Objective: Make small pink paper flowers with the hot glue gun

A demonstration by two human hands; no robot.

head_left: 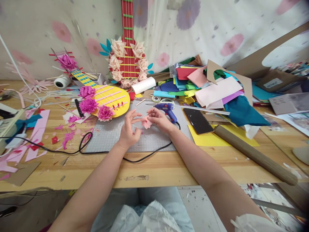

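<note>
My right hand [158, 119] pinches a small pale pink paper flower [146, 123] just above the grey cutting mat [108, 137]. My left hand [128, 129] hovers beside it with fingers spread, its fingertips touching the flower's left edge. A blue glue gun [166, 109] lies right behind my right hand, its black cord [82, 146] looping across the mat and the wooden table [154, 167].
A yellow paper guitar [113, 98] with magenta flowers lies left of the mat; a red one [126, 61] leans on the wall. Coloured paper sheets [212, 90], a phone [198, 120] and a brown roll [256, 154] lie at the right. Pink scraps [36, 135] litter the left.
</note>
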